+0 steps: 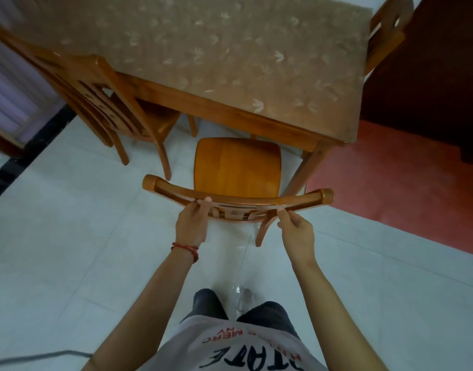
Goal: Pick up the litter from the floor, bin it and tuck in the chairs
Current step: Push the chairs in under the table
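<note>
A wooden chair (236, 167) stands right in front of me, its seat pointing at the table (230, 62) and partly under the table's near edge. My left hand (191, 223) grips the curved top rail of the backrest left of centre, fingers curled over it. My right hand (297, 231) pinches the same rail right of centre, next to the back post. No litter shows on the floor.
A second wooden chair (96, 97) stands at the table's left side, pulled slightly out. A third chair (385, 36) sits at the far right corner. White floor tiles lie around me; a red mat (390, 178) lies to the right. A dark cabinet stands at the right.
</note>
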Action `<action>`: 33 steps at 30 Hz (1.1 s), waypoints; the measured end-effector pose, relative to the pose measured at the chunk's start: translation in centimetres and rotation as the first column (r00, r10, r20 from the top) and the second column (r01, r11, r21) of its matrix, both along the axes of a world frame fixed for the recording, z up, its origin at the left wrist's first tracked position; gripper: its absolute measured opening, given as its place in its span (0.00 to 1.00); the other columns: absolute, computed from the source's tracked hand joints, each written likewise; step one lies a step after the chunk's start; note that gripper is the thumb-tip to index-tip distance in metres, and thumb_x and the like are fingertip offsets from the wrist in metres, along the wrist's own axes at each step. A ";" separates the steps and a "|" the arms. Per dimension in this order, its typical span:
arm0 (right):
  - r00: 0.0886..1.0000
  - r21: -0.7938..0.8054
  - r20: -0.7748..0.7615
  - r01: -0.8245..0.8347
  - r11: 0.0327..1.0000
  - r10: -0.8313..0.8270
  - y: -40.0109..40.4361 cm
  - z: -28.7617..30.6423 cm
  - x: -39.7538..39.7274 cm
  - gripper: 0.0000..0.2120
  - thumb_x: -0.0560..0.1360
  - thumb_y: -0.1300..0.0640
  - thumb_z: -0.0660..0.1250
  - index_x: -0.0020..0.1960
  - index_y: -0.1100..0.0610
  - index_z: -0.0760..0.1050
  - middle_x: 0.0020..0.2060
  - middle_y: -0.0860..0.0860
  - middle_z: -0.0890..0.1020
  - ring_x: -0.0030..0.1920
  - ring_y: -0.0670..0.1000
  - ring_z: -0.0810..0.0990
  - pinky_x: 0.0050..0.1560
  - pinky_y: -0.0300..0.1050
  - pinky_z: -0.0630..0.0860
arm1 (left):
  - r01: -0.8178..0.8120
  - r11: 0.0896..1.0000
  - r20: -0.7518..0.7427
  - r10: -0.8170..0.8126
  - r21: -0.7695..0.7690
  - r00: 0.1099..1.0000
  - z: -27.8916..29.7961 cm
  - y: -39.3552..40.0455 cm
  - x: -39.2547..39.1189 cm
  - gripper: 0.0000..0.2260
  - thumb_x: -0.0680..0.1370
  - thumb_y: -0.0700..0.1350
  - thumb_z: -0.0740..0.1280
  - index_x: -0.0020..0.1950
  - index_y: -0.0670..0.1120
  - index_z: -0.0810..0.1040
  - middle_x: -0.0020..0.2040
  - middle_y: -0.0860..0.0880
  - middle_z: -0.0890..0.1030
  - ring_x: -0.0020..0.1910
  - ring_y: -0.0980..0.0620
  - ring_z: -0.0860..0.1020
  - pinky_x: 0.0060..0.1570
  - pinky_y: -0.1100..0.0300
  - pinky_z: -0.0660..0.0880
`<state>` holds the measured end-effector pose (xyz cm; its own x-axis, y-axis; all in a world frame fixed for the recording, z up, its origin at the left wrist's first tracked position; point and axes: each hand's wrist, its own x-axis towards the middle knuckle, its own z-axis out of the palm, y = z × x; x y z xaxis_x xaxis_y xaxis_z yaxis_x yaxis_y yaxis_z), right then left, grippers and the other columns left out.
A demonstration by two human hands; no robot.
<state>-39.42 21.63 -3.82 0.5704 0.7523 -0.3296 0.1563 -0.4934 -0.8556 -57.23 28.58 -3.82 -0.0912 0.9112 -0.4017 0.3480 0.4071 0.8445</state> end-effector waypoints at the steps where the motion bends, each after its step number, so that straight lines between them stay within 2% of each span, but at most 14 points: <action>1: 1.000 0.001 -0.020 0.009 1.000 -0.009 0.4 -0.1 0.2 0.13 0.75 0.44 0.60 0.35 0.45 0.76 0.33 0.45 0.81 0.40 0.49 0.80 0.36 0.33 0.69 | -0.043 0.999 0.032 0.044 -0.034 0.999 0.0 0.3 0.3 0.13 0.77 0.53 0.60 0.34 0.52 0.72 0.34 0.52 0.75 0.36 0.51 0.74 0.45 0.52 0.75; 4: 0.998 -0.006 -0.058 0.036 0.999 -0.037 1.6 -0.5 0.2 0.12 0.75 0.43 0.60 0.38 0.47 0.76 0.33 0.44 0.80 0.39 0.48 0.79 0.38 0.36 0.68 | -0.155 0.984 0.107 0.164 -0.087 0.981 -0.2 0.9 1.0 0.12 0.76 0.53 0.64 0.34 0.50 0.73 0.33 0.50 0.77 0.40 0.46 0.76 0.49 0.49 0.75; 7: 0.995 -0.028 -0.086 0.056 0.998 -0.058 2.5 -1.1 -0.1 0.15 0.74 0.41 0.61 0.45 0.53 0.78 0.36 0.47 0.80 0.42 0.49 0.79 0.42 0.39 0.69 | -0.198 0.977 0.079 0.204 -0.080 0.976 -0.6 1.4 1.5 0.12 0.74 0.52 0.66 0.33 0.49 0.73 0.32 0.50 0.77 0.38 0.46 0.77 0.50 0.49 0.76; 10: 0.992 -0.039 -0.085 0.091 0.995 -0.094 3.1 -1.4 -0.3 0.16 0.74 0.42 0.61 0.42 0.54 0.78 0.33 0.45 0.80 0.40 0.49 0.79 0.36 0.37 0.69 | -0.219 0.973 0.035 0.222 -0.072 0.974 -0.9 2.1 1.8 0.13 0.74 0.52 0.67 0.33 0.46 0.72 0.34 0.46 0.79 0.40 0.44 0.79 0.50 0.51 0.77; 13: 0.991 -0.030 -0.077 0.105 0.994 -0.107 3.3 -1.6 -0.3 0.15 0.74 0.43 0.62 0.44 0.55 0.78 0.35 0.48 0.80 0.38 0.48 0.79 0.35 0.35 0.68 | -0.240 0.970 -0.003 0.240 -0.047 0.971 -1.2 2.1 2.0 0.15 0.73 0.52 0.67 0.40 0.39 0.77 0.42 0.39 0.81 0.44 0.42 0.80 0.49 0.54 0.76; 15: 0.990 -0.019 -0.070 0.121 0.992 -0.122 3.4 -1.7 -0.5 0.13 0.74 0.45 0.63 0.44 0.54 0.78 0.34 0.47 0.80 0.35 0.44 0.78 0.33 0.31 0.66 | -0.246 0.969 -0.027 0.245 -0.020 0.969 -1.5 2.1 2.1 0.17 0.73 0.53 0.67 0.44 0.38 0.78 0.44 0.39 0.82 0.45 0.42 0.80 0.48 0.57 0.73; 19: 0.988 -0.017 -0.039 0.150 0.989 -0.150 3.5 -1.7 -0.7 0.12 0.75 0.47 0.63 0.41 0.54 0.77 0.32 0.44 0.78 0.33 0.43 0.77 0.32 0.29 0.65 | -0.250 0.968 -0.027 0.251 0.026 0.968 -1.7 1.9 2.1 0.14 0.73 0.51 0.67 0.42 0.40 0.78 0.41 0.44 0.82 0.44 0.43 0.81 0.49 0.57 0.73; 22: 0.988 -0.005 -0.008 0.156 0.988 -0.156 3.6 -1.5 -0.8 0.13 0.75 0.48 0.63 0.34 0.52 0.75 0.27 0.42 0.77 0.30 0.44 0.77 0.31 0.30 0.65 | -0.241 0.970 -0.040 0.242 0.039 0.969 -1.8 2.1 1.9 0.13 0.73 0.51 0.68 0.38 0.41 0.78 0.38 0.46 0.81 0.41 0.44 0.81 0.53 0.52 0.76; 27: 0.989 0.022 -0.007 0.148 0.989 -0.148 4.5 -1.2 -0.9 0.15 0.75 0.47 0.63 0.35 0.55 0.77 0.26 0.43 0.78 0.29 0.45 0.77 0.30 0.30 0.65 | -0.254 0.967 -0.039 0.255 0.029 0.966 -1.3 3.5 1.7 0.14 0.72 0.52 0.69 0.37 0.41 0.79 0.38 0.45 0.82 0.41 0.44 0.82 0.54 0.48 0.77; 30: 0.989 0.048 -0.013 0.149 0.988 -0.148 5.5 -0.7 -0.9 0.15 0.74 0.47 0.64 0.31 0.52 0.74 0.26 0.43 0.78 0.30 0.45 0.78 0.31 0.32 0.67 | -0.257 0.966 -0.017 0.257 0.021 0.966 -0.8 4.6 1.7 0.12 0.72 0.51 0.69 0.33 0.45 0.77 0.36 0.45 0.82 0.40 0.44 0.82 0.54 0.46 0.78; 33: 0.989 0.057 -0.035 0.147 0.988 -0.145 6.5 -0.3 -1.1 0.13 0.74 0.47 0.64 0.33 0.50 0.74 0.28 0.43 0.79 0.33 0.45 0.79 0.33 0.33 0.68 | -0.251 0.968 -0.027 0.252 0.023 0.967 -0.4 5.8 1.5 0.13 0.72 0.52 0.69 0.31 0.47 0.76 0.36 0.45 0.82 0.40 0.44 0.82 0.54 0.45 0.77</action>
